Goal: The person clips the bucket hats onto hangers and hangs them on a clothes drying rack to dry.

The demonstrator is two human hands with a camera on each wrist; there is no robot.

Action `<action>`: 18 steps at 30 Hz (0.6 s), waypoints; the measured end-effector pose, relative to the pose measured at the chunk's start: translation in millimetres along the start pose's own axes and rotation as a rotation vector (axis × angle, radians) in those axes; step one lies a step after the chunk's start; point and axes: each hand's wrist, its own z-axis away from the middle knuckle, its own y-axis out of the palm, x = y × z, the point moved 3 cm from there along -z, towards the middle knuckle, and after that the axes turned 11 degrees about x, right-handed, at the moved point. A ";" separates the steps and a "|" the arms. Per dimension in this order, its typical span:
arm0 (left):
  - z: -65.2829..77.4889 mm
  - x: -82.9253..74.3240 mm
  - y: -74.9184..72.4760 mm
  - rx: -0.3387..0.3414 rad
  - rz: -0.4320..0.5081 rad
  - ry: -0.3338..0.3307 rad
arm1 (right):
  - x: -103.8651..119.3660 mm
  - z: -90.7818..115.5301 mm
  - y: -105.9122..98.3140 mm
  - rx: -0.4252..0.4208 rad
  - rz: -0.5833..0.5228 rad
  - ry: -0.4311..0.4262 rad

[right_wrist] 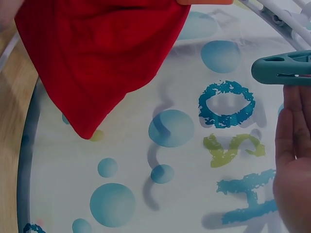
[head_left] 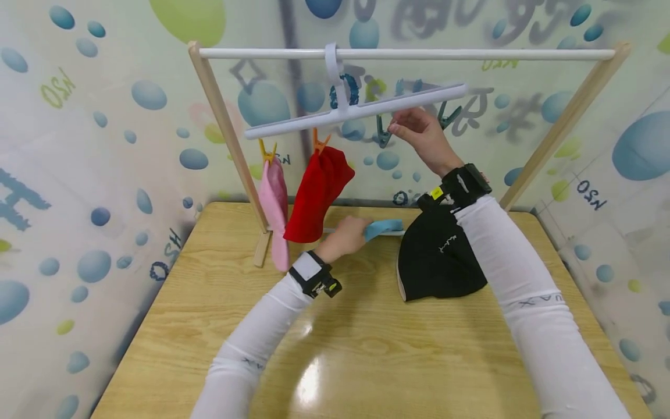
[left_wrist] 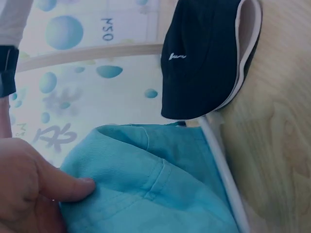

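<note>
My left hand (head_left: 345, 237) grips a light-blue cap-like piece of stitched fabric (left_wrist: 146, 179) low under the rack, the thumb lying over its edge in the left wrist view. My right hand (head_left: 423, 138) is raised under the right half of a white hanger (head_left: 356, 112). Its fingertips are right at the side of a teal clothespin (right_wrist: 282, 68), without wrapping round it. A second teal clothespin (head_left: 449, 116) hangs behind that hand. Left of them, an orange clothespin (head_left: 320, 141) holds a red cloth (head_left: 319, 195), and a yellow clothespin (head_left: 267, 152) holds a pink sock (head_left: 274, 203).
The hanger hooks over the white bar (head_left: 408, 54) of a wooden-legged rack and tilts down to the left. A black cap (head_left: 439, 256) with white script lies on the wooden table (head_left: 366, 349) at the right, partly behind my right forearm. A patterned wall stands behind the rack.
</note>
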 end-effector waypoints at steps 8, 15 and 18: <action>1.8 1.0 -19.0 -0.044 0.041 0.008 | 0.4 1.4 5.5 0.034 -0.016 0.008; 9.2 3.5 -36.1 -0.140 0.115 0.053 | -2.3 0.9 9.0 0.061 -0.011 0.053; 11.9 5.1 -42.0 -0.171 0.138 0.077 | -2.0 0.3 12.0 0.093 -0.055 0.066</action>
